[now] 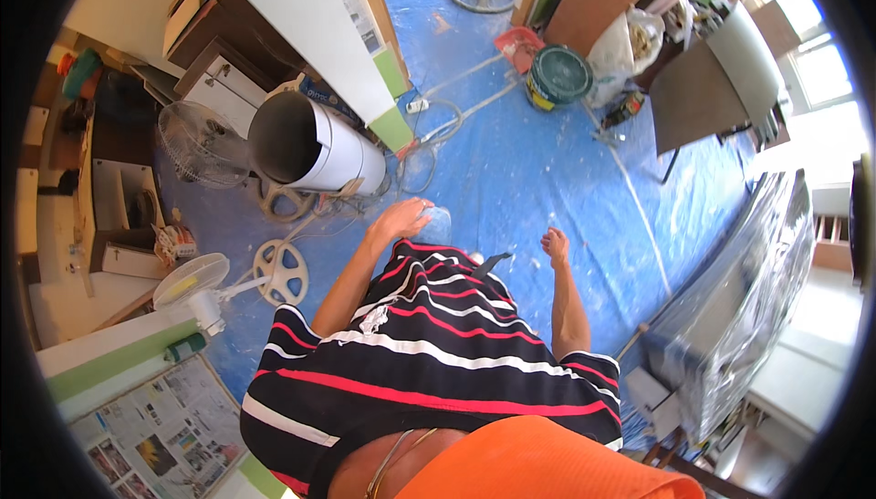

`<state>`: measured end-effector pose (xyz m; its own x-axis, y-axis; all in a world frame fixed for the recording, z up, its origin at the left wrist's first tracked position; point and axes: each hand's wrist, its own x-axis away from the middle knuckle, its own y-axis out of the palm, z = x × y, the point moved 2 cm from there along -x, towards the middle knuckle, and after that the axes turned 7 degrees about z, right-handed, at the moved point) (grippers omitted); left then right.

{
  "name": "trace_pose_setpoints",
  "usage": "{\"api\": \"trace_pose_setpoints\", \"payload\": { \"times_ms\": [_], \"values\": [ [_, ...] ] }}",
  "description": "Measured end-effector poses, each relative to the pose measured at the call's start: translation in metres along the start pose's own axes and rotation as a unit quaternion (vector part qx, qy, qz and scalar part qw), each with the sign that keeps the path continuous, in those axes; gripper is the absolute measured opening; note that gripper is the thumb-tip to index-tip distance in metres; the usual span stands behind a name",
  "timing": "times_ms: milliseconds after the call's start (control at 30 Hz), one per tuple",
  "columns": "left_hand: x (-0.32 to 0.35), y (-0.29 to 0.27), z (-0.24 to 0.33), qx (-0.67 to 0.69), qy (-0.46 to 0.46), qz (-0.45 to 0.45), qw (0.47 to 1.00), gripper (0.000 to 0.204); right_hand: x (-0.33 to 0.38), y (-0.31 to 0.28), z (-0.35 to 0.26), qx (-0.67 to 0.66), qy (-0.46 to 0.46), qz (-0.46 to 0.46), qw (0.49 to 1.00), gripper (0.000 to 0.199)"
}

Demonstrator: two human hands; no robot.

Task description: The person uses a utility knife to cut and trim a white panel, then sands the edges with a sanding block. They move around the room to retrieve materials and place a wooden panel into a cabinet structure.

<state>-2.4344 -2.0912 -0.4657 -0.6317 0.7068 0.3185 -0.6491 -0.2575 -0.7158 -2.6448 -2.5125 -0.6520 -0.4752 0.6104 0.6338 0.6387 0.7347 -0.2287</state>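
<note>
My left hand (401,219) lies against a faded blue-grey rounded patch (435,225), perhaps the knee of my trousers. Its fingers look stretched out over that surface. Out to the right, my right hand (555,245) hangs over the blue floor sheet (602,216) with loosely bent fingers and nothing visible in it. Between the hands, a dark strap-like piece (493,265) sticks out past the hem of my striped shirt (438,335).
A rolled white sheet (351,157), a fan guard (203,143) and a white fan (196,285) stand left, among cables (420,157). Ahead are a dark green bucket (558,77) and a red dustpan (520,47). A chair (703,98) and plastic-wrapped furniture (730,317) occupy the right.
</note>
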Motion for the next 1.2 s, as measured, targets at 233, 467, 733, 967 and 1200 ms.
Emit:
{"api": "trace_pose_setpoints", "payload": {
  "times_ms": [233,467,733,967,1200],
  "values": [
    [-0.151,-0.057,-0.038,0.016,0.011,-0.065,0.998,0.049,-0.159,0.112,-0.172,-0.036,-0.064,-0.017,0.997,0.030],
    [-0.337,-0.221,-0.036,-0.038,0.044,0.080,0.995,0.044,-0.237,0.183,-0.143,0.173,-0.121,-0.068,0.975,0.028],
    [-0.481,-0.325,-0.033,-0.019,0.055,0.100,0.993,0.044,-0.357,0.254,-0.225,0.177,0.001,-0.082,0.981,0.027],
    [-0.615,-0.353,-0.109,0.036,0.020,-0.088,0.995,0.045,-0.525,0.366,-0.349,0.189,-0.080,-0.150,0.967,0.027],
    [-0.734,-0.531,-0.156,0.061,-0.059,0.152,0.985,0.042,-0.661,0.495,-0.611,0.168,-0.025,-0.248,0.954,0.023]
  ]
}}
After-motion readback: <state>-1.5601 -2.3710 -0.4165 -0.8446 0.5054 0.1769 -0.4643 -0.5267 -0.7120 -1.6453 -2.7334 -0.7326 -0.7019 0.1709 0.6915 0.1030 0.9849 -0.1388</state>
